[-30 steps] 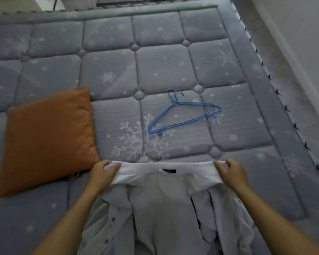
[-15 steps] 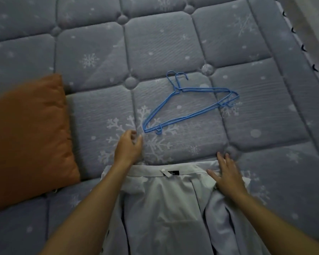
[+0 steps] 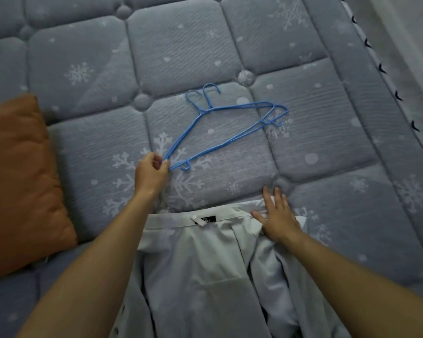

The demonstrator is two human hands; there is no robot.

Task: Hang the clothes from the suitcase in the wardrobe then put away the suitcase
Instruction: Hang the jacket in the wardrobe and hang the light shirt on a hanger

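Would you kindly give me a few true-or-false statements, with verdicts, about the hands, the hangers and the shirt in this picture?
1. The left hand pinches one end of the blue hangers. True.
2. The right hand grips the hangers' hooks. False: it lies flat on the white shirt.
3. The shirt hangs on a hanger. False: it lies on the mattress, apart from the hangers.
4. An orange cushion lies left of the shirt. True.

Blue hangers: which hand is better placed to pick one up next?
Left. The left hand pinches the blue hangers at their near end; the right hand lies flat on the shirt.
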